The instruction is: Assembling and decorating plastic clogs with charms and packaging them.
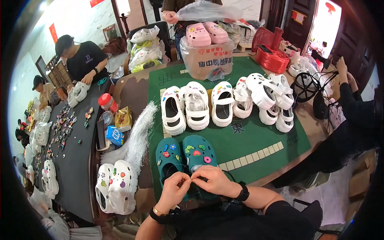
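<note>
In front of me a pair of dark green clogs with colourful charms, a left clog [168, 154] and a right clog [199, 154], lies side by side on the green mat [248, 138]. My left hand [175, 190] is above the heel end of the left clog, thumb and finger pinched. My right hand [214, 182] pinches too, over the right clog, its fingertips almost meeting the left ones. A thin clear strand shows faintly by the fingertips and seems held between them. The heels are hidden behind my hands.
Several white clogs [196, 106] stand farther back on the mat. A bundle of clear strands [140, 138] and a pair of white clogs [123, 188] lie to the left. Pink clogs [199, 35] top a wrapped box [208, 58]. Other people work around the tables.
</note>
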A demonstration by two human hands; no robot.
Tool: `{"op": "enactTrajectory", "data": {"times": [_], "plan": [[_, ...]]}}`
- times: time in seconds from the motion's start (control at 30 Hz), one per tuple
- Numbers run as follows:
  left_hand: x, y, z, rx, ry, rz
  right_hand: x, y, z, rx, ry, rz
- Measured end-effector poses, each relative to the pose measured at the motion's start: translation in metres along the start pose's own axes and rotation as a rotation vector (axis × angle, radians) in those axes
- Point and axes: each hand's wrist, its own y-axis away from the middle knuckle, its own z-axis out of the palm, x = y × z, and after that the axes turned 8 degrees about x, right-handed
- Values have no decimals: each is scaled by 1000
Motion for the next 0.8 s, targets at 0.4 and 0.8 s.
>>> {"op": "enactTrajectory", "data": {"times": [0.4, 0.8], "plan": [[21, 0, 6, 193, -117, 179, -2, -1, -4, 14, -161, 204], [4, 1, 16, 306, -426, 614, 3, -2, 0, -65, -215, 183]]}}
